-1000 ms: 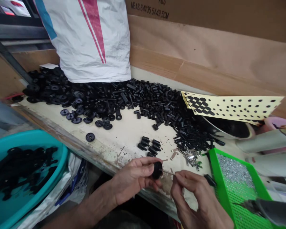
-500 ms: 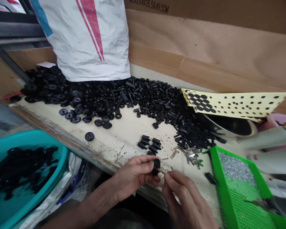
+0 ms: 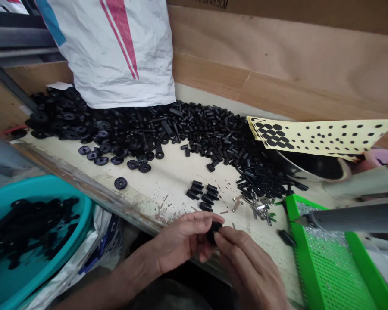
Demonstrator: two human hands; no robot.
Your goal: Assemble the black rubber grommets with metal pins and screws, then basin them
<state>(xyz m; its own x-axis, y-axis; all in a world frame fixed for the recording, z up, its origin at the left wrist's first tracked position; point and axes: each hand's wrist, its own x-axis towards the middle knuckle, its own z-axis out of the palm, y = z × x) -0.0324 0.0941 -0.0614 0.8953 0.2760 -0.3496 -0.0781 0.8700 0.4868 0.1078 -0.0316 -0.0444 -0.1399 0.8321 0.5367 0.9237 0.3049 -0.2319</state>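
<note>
A pale bench (image 3: 174, 176) strewn with black parts (image 3: 213, 129); at its near edge the left hand (image 3: 181, 241) pinches a black knob (image 3: 212, 230) between thumb and fingers, while the right hand (image 3: 248, 267), fingertips pressed together, meets it from the right

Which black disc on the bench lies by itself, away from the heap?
The disc alone near the teal basin; the others crowd together below the white sack.
</note>
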